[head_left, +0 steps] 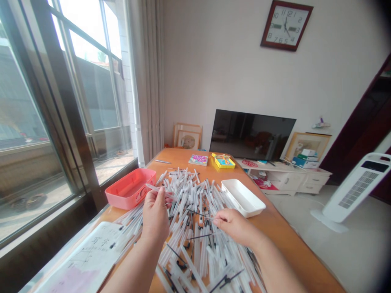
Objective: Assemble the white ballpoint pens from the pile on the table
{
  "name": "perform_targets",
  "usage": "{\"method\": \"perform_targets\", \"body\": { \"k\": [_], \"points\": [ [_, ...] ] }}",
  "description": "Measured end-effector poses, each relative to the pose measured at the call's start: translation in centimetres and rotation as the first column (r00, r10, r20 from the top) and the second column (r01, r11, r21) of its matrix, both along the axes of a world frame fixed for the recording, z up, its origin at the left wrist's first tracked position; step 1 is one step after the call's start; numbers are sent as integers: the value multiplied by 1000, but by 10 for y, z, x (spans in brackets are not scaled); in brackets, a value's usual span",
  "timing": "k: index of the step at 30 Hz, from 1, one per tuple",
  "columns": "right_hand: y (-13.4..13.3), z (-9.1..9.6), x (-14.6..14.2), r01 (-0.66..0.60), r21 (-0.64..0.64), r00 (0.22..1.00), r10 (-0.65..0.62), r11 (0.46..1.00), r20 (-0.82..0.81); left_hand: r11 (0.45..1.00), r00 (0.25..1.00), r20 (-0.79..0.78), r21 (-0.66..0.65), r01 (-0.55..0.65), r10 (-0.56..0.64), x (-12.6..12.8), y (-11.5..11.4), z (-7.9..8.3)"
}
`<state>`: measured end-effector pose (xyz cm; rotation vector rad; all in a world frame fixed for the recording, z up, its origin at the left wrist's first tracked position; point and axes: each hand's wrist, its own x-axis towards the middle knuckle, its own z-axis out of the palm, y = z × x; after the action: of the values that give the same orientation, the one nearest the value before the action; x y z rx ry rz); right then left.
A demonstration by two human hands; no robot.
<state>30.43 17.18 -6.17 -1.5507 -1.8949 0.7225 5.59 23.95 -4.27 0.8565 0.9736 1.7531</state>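
My left hand (156,213) is closed on a translucent pen barrel (152,187), which points up and left by the pink basket. Pinched in my right hand (234,224) is a thin pen refill (197,213) with dark ink, its length reaching left over the pile. Beneath both hands spreads a big heap of clear pen barrels (200,260), mixed with black caps and dark refills. The refill and the barrel are apart from each other.
A pink basket (114,199) stands on the left of the wooden table (293,252), a white tray (259,205) on the right. A paper booklet (82,252) lies front left. Farther back are a pen (163,161), a book (198,160) and a yellow box (225,162).
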Motion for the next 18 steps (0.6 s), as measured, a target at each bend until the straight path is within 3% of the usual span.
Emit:
{"method": "perform_targets", "body": {
  "k": [4,7,12,18],
  "points": [
    [-2,-6,14,0,-76,999,3,997,34,999,968,-250,16,43,-38,-1,-2,-2],
    [-2,-7,19,29,-90,999,-24,996,46,991,877,-463,-34,132,-133,6,-8,-6],
    [-1,-4,19,106,-29,993,-105,994,45,961,679,-684,-131,244,-266,12,-14,-17],
    [3,-6,20,217,63,975,-220,974,35,983,456,-876,-101,153,-160,6,-11,-20]
  ]
}}
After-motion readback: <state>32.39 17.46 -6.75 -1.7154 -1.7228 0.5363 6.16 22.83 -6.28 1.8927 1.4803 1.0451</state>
